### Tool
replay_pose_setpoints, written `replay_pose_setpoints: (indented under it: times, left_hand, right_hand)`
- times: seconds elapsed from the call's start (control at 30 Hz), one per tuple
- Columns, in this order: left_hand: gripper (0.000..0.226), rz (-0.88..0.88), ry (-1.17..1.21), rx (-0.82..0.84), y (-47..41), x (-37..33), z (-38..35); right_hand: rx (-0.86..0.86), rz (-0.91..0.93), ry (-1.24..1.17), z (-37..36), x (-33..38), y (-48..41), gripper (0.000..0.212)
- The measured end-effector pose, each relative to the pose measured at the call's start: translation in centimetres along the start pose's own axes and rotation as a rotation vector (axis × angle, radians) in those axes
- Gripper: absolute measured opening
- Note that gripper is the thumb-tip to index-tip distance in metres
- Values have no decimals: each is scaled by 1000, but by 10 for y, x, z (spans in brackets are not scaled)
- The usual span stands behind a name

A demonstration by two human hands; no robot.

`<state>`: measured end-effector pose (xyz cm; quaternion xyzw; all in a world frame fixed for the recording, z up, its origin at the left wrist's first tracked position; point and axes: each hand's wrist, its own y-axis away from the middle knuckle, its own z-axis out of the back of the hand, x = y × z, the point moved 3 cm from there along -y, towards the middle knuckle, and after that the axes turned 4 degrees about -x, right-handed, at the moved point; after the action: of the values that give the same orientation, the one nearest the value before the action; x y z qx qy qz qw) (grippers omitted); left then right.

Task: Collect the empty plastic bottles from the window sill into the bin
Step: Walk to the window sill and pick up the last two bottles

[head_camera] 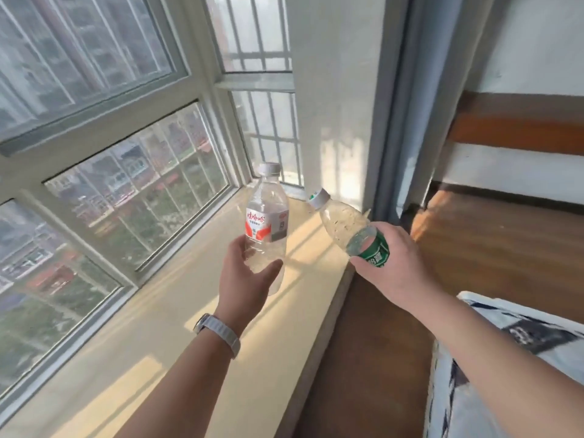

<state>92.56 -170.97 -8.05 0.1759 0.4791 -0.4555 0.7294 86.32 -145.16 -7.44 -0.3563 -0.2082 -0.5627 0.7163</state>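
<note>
Both hands clasp bottles mid-frame, by the cream window sill [177,314].
Left hand [249,281] wraps an upright clear plastic bottle [265,216], white-capped, its red-and-white label bearing red Chinese characters; right hand [390,267] grips a tilted clear bottle with green label [347,224], writing too blurred.

Both bare arms stretch forward, left grip [249,273] and right grip [392,263] each with fingers curled.

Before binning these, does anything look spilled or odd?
Nothing stands out. The red-labelled clear plastic bottle is upright in the left hand, the green-labelled clear plastic bottle tilted in the right hand; both capped.
</note>
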Motion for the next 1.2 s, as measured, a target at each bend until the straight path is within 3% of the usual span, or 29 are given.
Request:
replay_pose_setpoints:
  times: [0.4,0.63,0.97,1.2]
  left_hand:
    - [63,-113,83,325,-45,-90,-176]
    - [45,-124,182,498,-101,-109,-284]
    - [51,-197,259,678,-231,-144,-400]
    - [53,-208,263,752,-286,-163,-469]
  right_hand:
    - [-230,-293,142,106,-117,-30,55]
    - [-292,-458,218,126,-167,-78,57]
    - [-400,-597,298,132,-197,-212,61]
    - [-453,-682,339,139,-233,-258,57]
